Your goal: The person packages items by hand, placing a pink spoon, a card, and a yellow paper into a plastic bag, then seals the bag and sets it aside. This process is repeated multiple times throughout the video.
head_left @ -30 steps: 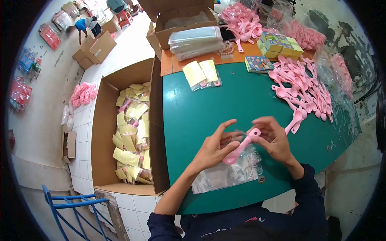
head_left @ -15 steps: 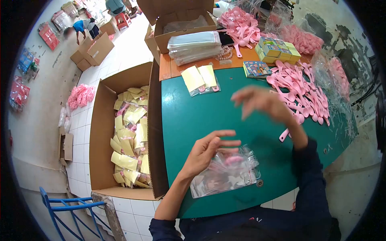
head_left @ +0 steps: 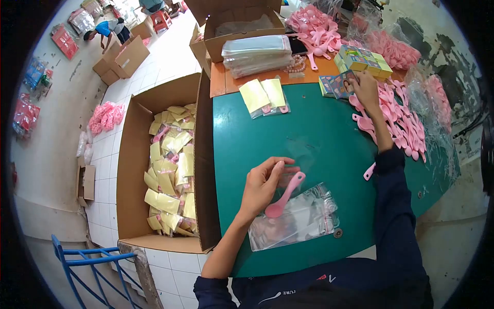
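Note:
My left hand (head_left: 263, 183) is over the near part of the green table (head_left: 329, 136), its thumb and fingers curled together. I cannot tell what is between them. Right beside its fingers a pink plastic spoon (head_left: 286, 195) lies with its bowl toward me, overlapping a stack of clear plastic bags (head_left: 298, 219). At the far right my right hand (head_left: 366, 88) has its fingers closed on a colourful printed card (head_left: 345, 85) at the small card stack (head_left: 326, 86). A pile of pink spoons (head_left: 399, 121) lies next to my right forearm.
To the left stands a deep carton (head_left: 128, 170) with many yellow-card packets. Two packets (head_left: 265, 98) lie at the table's far edge. Behind them are a stack of clear bags (head_left: 256, 54), an open box (head_left: 244, 31) and card bundles (head_left: 363, 59). A person (head_left: 108, 30) bends over cartons far left.
My right hand has moved away to the far right and closed on a printed card. The pink spoon, blurred before, now shows plainly beside my left hand, whose fingers have curled in.

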Demonstrator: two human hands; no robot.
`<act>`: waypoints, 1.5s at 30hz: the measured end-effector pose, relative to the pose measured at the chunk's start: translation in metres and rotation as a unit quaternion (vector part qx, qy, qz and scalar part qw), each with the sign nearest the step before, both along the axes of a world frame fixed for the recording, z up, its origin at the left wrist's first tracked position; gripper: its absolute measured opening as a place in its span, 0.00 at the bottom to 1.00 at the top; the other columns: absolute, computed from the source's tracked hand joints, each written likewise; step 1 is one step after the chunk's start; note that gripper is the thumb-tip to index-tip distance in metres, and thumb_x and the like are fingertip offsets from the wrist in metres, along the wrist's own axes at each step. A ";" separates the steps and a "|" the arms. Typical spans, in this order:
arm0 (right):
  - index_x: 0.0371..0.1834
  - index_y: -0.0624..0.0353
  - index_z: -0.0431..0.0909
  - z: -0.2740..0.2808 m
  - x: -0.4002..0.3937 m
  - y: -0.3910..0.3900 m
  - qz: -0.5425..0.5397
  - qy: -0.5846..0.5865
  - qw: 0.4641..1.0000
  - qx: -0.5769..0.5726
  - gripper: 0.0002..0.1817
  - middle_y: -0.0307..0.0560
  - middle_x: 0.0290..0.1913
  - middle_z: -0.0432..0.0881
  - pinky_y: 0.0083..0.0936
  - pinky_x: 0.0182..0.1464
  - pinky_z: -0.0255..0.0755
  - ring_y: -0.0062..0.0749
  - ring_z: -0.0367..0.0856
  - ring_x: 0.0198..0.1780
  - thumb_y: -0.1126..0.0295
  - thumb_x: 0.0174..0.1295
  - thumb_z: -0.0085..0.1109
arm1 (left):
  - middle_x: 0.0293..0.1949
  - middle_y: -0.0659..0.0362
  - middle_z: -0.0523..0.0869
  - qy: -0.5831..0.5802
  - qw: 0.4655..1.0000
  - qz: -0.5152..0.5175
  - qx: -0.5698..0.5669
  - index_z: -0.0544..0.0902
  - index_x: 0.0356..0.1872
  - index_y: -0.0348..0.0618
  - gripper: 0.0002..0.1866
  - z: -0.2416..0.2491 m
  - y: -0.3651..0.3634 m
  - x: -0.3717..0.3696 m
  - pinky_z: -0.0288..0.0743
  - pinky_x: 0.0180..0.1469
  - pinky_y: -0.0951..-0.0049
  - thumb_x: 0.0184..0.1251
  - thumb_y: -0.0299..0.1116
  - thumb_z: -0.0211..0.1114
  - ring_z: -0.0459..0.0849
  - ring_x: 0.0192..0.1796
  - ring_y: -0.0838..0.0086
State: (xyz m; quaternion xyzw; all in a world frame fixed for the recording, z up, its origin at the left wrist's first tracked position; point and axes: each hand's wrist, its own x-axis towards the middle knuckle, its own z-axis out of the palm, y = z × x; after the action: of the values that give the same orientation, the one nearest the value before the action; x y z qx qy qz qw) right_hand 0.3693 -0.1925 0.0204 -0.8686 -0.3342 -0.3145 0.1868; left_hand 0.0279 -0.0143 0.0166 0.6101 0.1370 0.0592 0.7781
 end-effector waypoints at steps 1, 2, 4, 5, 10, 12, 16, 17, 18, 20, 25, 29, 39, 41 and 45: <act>0.35 0.64 0.81 0.022 -0.028 0.000 0.085 0.116 0.990 0.011 0.11 0.53 0.30 0.82 0.34 0.33 0.72 0.37 0.79 0.29 0.67 0.56 0.58 | 0.39 0.51 0.85 0.000 1.000 -0.006 -0.003 0.77 0.48 0.32 0.15 0.000 0.000 -0.001 0.81 0.43 0.75 0.75 0.32 0.47 0.86 0.41 0.71; 0.37 0.64 0.80 0.040 -0.060 0.000 0.165 0.230 0.959 0.021 0.11 0.49 0.33 0.82 0.30 0.32 0.72 0.30 0.79 0.29 0.67 0.59 0.57 | 0.39 0.51 0.85 0.001 1.000 -0.016 -0.006 0.77 0.48 0.32 0.15 0.000 -0.001 -0.002 0.81 0.42 0.75 0.75 0.32 0.46 0.86 0.40 0.70; 0.39 0.64 0.78 0.049 -0.104 -0.005 0.299 0.478 0.819 0.102 0.10 0.41 0.35 0.80 0.20 0.30 0.72 0.18 0.75 0.30 0.68 0.62 0.57 | 0.39 0.50 0.85 0.007 1.000 -0.025 0.000 0.77 0.48 0.31 0.15 0.000 -0.003 -0.001 0.81 0.41 0.76 0.75 0.33 0.46 0.86 0.40 0.70; 0.39 0.65 0.77 0.064 -0.132 -0.006 0.288 0.508 0.804 0.107 0.09 0.39 0.34 0.79 0.18 0.29 0.72 0.16 0.75 0.29 0.69 0.62 0.57 | 0.39 0.49 0.85 0.010 0.999 -0.031 0.004 0.77 0.47 0.31 0.16 0.001 -0.004 0.000 0.81 0.40 0.76 0.75 0.33 0.46 0.86 0.40 0.70; 0.38 0.66 0.76 0.089 -0.176 -0.014 0.300 0.551 0.775 0.075 0.07 0.38 0.30 0.79 0.15 0.26 0.71 0.16 0.75 0.27 0.72 0.62 0.58 | 0.38 0.50 0.86 -0.006 0.999 -0.045 0.008 0.77 0.47 0.32 0.16 0.006 -0.009 -0.001 0.81 0.40 0.76 0.76 0.34 0.46 0.86 0.41 0.69; 0.37 0.66 0.76 0.092 -0.176 -0.015 0.298 0.544 0.784 0.025 0.07 0.39 0.30 0.79 0.15 0.26 0.71 0.16 0.76 0.25 0.73 0.62 0.57 | 0.38 0.50 0.85 -0.010 0.999 -0.048 0.011 0.77 0.47 0.32 0.16 0.010 -0.009 -0.003 0.81 0.41 0.76 0.76 0.33 0.45 0.86 0.43 0.68; 0.36 0.65 0.75 0.084 -0.177 -0.010 0.321 0.503 0.802 -0.024 0.06 0.42 0.26 0.79 0.17 0.24 0.71 0.17 0.77 0.23 0.73 0.60 0.59 | 0.36 0.53 0.86 -0.023 0.997 -0.057 0.046 0.77 0.48 0.33 0.15 -0.001 -0.008 -0.004 0.77 0.37 0.78 0.74 0.34 0.49 0.84 0.39 0.76; 0.36 0.66 0.75 0.084 -0.179 -0.010 0.338 0.494 0.801 -0.029 0.07 0.42 0.25 0.79 0.17 0.23 0.71 0.18 0.77 0.23 0.74 0.59 0.60 | 0.35 0.53 0.87 -0.020 0.994 -0.064 0.083 0.77 0.49 0.33 0.14 -0.008 -0.005 -0.004 0.76 0.36 0.79 0.74 0.34 0.50 0.84 0.37 0.79; 0.36 0.66 0.75 0.082 -0.181 -0.010 0.353 0.485 0.800 -0.034 0.07 0.42 0.25 0.79 0.18 0.23 0.71 0.18 0.78 0.24 0.74 0.58 0.61 | 0.35 0.54 0.87 -0.016 0.990 -0.072 0.118 0.77 0.50 0.34 0.14 -0.012 -0.005 -0.004 0.75 0.35 0.80 0.73 0.34 0.51 0.83 0.36 0.81; 0.31 0.67 0.72 0.080 -0.186 -0.007 0.360 0.502 0.783 -0.078 0.09 0.46 0.25 0.78 0.21 0.23 0.72 0.24 0.82 0.24 0.73 0.56 0.63 | 0.31 0.54 0.87 -0.033 0.981 -0.092 0.169 0.76 0.52 0.37 0.14 -0.011 -0.005 -0.004 0.73 0.33 0.79 0.72 0.34 0.53 0.80 0.32 0.83; 0.28 0.65 0.73 0.073 -0.200 0.009 0.357 0.429 0.789 -0.256 0.12 0.54 0.32 0.81 0.32 0.33 0.74 0.42 0.83 0.33 0.67 0.54 0.63 | 0.33 0.54 0.87 -0.038 0.966 -0.112 0.229 0.72 0.58 0.40 0.17 0.008 -0.012 -0.006 0.75 0.38 0.77 0.70 0.32 0.55 0.85 0.37 0.76; 0.33 0.63 0.77 0.038 -0.198 0.016 0.487 0.369 0.765 -0.202 0.10 0.54 0.33 0.81 0.39 0.39 0.72 0.51 0.79 0.36 0.68 0.53 0.60 | 0.28 0.50 0.87 -0.001 0.933 -0.098 0.346 0.68 0.62 0.45 0.23 0.009 -0.013 -0.007 0.75 0.35 0.73 0.67 0.32 0.58 0.86 0.33 0.74; 0.20 0.61 0.73 0.038 -0.161 0.011 0.345 0.620 0.704 0.032 0.15 0.31 0.19 0.73 0.14 0.22 0.61 0.13 0.70 0.23 0.68 0.48 0.72 | 0.32 0.60 0.84 -0.003 0.986 -0.063 0.153 0.67 0.62 0.43 0.30 -0.001 0.018 -0.008 0.73 0.36 0.82 0.59 0.30 0.68 0.81 0.34 0.82; 0.20 0.60 0.73 0.040 -0.163 0.013 0.335 0.638 0.693 0.034 0.14 0.32 0.20 0.75 0.14 0.23 0.64 0.13 0.72 0.23 0.68 0.50 0.71 | 0.33 0.59 0.84 -0.001 0.991 -0.051 0.127 0.67 0.62 0.42 0.29 0.000 0.016 -0.006 0.75 0.36 0.82 0.61 0.30 0.67 0.81 0.35 0.81; 0.23 0.62 0.77 0.033 -0.160 0.012 0.320 0.652 0.688 0.017 0.10 0.34 0.21 0.76 0.14 0.24 0.68 0.15 0.73 0.23 0.70 0.52 0.68 | 0.35 0.59 0.84 0.038 0.991 -0.044 0.119 0.70 0.58 0.37 0.23 -0.009 0.020 -0.005 0.76 0.38 0.80 0.64 0.32 0.65 0.81 0.35 0.81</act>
State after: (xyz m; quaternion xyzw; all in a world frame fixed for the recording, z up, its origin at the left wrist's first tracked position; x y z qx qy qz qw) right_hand 0.2092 -0.1810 0.0537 -0.6924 -0.3804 0.4040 0.4611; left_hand 0.0233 0.0061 0.0072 0.7058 0.1312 0.0180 0.6960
